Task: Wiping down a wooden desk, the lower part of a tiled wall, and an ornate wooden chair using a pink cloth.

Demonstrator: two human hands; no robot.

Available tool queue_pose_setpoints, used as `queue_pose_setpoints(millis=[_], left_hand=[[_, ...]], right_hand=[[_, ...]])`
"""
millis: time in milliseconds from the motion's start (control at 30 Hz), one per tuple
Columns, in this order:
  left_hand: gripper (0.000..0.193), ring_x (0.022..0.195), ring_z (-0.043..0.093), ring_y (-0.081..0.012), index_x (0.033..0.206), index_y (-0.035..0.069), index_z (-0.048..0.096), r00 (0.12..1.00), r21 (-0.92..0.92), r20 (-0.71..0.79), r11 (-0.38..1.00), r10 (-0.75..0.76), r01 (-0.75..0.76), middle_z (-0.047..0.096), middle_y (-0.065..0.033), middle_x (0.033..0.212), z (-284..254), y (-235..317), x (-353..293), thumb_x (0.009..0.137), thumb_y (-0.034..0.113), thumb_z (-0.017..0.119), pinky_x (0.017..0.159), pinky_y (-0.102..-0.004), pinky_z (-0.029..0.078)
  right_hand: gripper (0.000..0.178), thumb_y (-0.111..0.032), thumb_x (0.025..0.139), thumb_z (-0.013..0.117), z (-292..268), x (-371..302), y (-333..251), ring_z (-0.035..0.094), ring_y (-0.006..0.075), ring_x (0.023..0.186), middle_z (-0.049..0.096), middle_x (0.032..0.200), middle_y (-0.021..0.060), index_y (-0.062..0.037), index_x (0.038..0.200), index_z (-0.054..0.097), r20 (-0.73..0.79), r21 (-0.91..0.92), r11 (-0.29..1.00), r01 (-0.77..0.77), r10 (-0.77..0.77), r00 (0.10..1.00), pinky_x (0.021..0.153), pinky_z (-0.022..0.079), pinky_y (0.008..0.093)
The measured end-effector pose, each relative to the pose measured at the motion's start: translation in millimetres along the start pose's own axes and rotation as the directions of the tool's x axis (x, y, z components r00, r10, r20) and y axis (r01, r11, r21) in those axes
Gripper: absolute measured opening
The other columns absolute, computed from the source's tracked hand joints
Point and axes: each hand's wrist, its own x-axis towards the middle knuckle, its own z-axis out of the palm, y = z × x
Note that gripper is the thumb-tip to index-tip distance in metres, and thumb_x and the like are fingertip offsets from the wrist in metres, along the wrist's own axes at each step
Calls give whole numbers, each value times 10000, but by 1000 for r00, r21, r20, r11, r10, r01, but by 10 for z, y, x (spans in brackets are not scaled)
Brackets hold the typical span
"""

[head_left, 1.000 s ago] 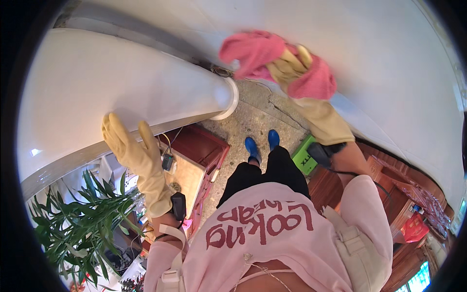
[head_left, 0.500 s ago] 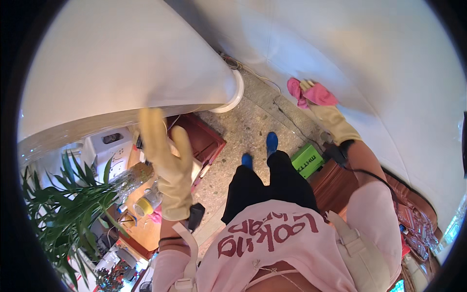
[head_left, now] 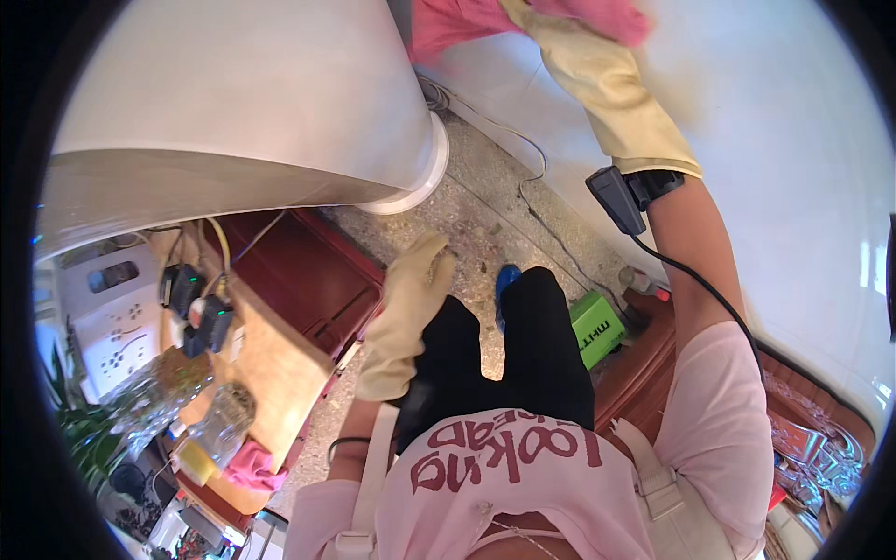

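Observation:
My right hand, in a cream rubber glove, reaches up along the white wall with a pink cloth. The cloth spreads to both sides of the glove, partly blurred, and the fingertips run out of the picture at the top. In front of my legs hangs my left hand, gloved alike, with loosely bent fingers and a gap by the thumb. It holds nothing. A dark device is strapped to my right wrist, and a black cable runs from it along the arm.
A wide white column fills the upper left. Below it stand a wooden desk with chargers and a plastic jar, and a dark red cabinet. On the speckled floor lies a cable. A green box sits right of my legs.
My right hand has moved up the wall with the pink cloth. My left hand has dropped down and inward, its fingers now more bent. The view has shifted somewhat.

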Motion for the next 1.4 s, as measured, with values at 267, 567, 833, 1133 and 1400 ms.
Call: queue_pose_setpoints(millis=[267,567,833,1133,1400], left_hand=[[655,1396,493,-420,1511,95,501,939,-250,-344,964,-4,-87,558,-268,1451,1148,-332,872,914,198,750,1158,-459,406],[344,1007,714,-242,1264,-34,571,914,-905,398,130,-73,405,669,-149,1157,2235,-711,1191,973,127,661,911,-382,587],[228,1014,707,-240,1077,24,630,734,-655,680,454,6,603,666,-120,1047,1787,-973,779,990,233,623,909,-359,571],[402,1138,679,-260,1138,-7,656,716,-88,686,962,-130,258,669,-197,1064,1539,-1633,798,956,350,619,967,-348,543],[556,1089,697,-361,1405,13,588,779,26,577,958,-247,285,707,-252,1191,1473,-1924,392,976,366,618,964,-408,523]], right_hand=[[490,15,779,741,-181,-1573,-40,611,365,1210,654,1330,155,6,1258,641,150,191,954,229,-259,954,962,494,434],[780,-105,833,853,68,-3507,-767,551,195,1300,607,1371,71,-77,1504,457,770,604,21,-796,243,590,1098,462,371],[591,75,887,701,-248,-3444,-287,645,217,1152,617,1355,109,-26,1443,529,679,128,466,-875,602,420,971,550,357],[690,-14,797,731,407,-4452,359,650,330,1165,517,1516,32,-268,1422,586,477,-407,818,407,-190,858,837,596,430],[367,-398,1007,535,2327,-4192,-1016,729,402,906,731,1142,144,-182,1286,634,879,-38,915,-402,223,423,733,604,505]])
